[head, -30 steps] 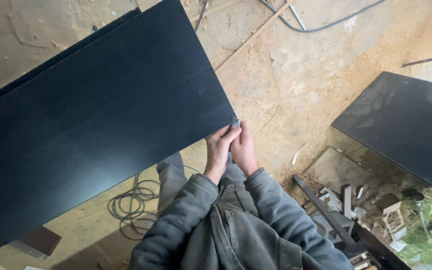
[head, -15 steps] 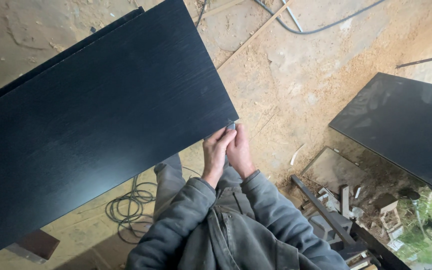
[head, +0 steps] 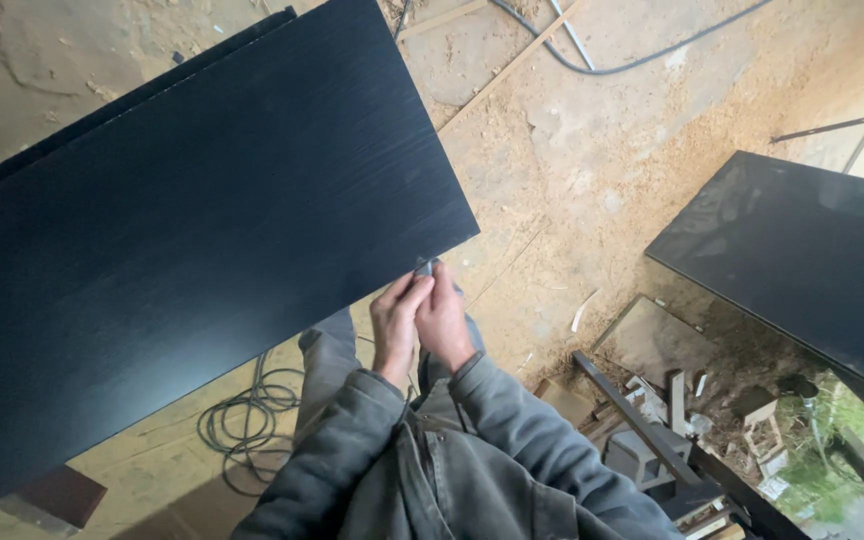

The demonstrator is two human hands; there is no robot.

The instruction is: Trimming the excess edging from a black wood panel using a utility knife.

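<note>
At the black panel's (head: 202,230) edge, both hands (head: 417,320) pinch a small grey piece (head: 424,266).

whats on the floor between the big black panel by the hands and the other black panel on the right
In the head view, between the big black panel and the second black panel lies only bare, sawdust-strewn floor, with a few thin wood strips scattered on it.

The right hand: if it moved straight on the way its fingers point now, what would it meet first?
The right hand points up-left at the near edge of the large black panel, where its fingertips pinch a small grey piece. It would probably meet that panel edge first; depth is unclear.
</note>
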